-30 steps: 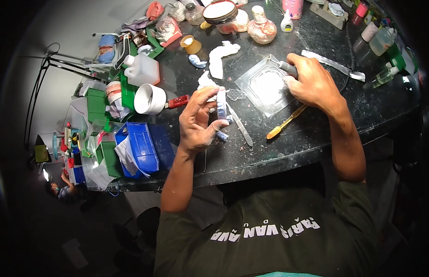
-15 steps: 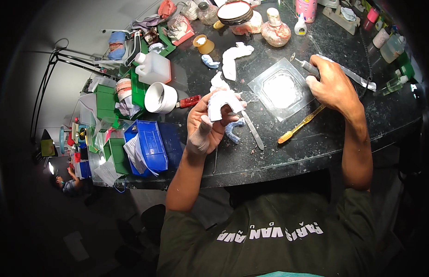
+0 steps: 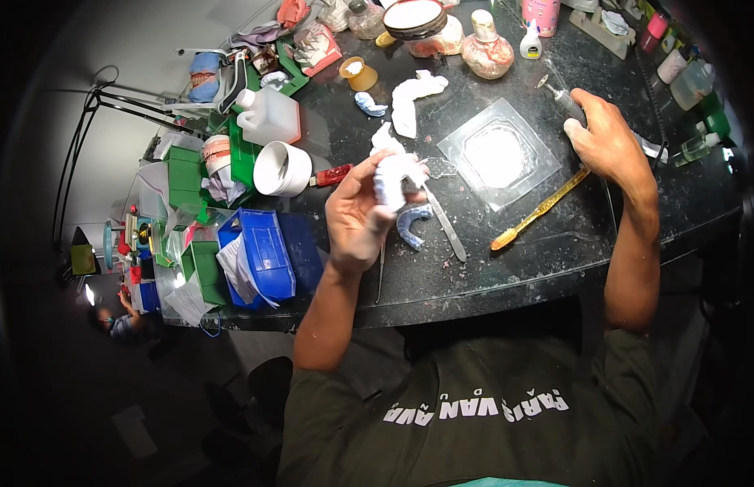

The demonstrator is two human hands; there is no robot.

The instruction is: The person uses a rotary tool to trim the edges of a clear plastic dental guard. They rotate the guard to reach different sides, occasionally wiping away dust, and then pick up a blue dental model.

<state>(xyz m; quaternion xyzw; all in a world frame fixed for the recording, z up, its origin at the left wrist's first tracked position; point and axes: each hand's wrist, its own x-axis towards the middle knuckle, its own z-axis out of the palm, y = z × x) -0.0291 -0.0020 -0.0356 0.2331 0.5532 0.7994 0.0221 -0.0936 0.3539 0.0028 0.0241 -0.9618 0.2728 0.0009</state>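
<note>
Between the fingers and thumb of my left hand (image 3: 354,213) is a white horseshoe-shaped dental cast (image 3: 391,180), raised over the bench and slightly blurred. My right hand (image 3: 606,136) grips a grey rotary handpiece (image 3: 567,102) tipped with a small round disc, held well to the right of the cast. Beneath the cast lie a blue arch-shaped piece (image 3: 410,228) and a metal spatula (image 3: 447,227). A clear square plastic sheet (image 3: 454,147) with a brightly lit middle rests between my hands. Nearer to me lies an amber toothbrush (image 3: 541,213).
Left on the black bench (image 3: 507,280) stand blue bins (image 3: 267,258), green bins (image 3: 186,177), a white cup (image 3: 281,170) and a plastic jug (image 3: 271,118). Crumpled white pieces (image 3: 406,105), an orange cup (image 3: 360,77) and a round flask (image 3: 486,58) sit farther back. Another person (image 3: 121,321) is far left.
My left hand has turned the dental cast, so its side shows more. My right hand has shifted rightward with the handpiece, away from the plastic sheet.
</note>
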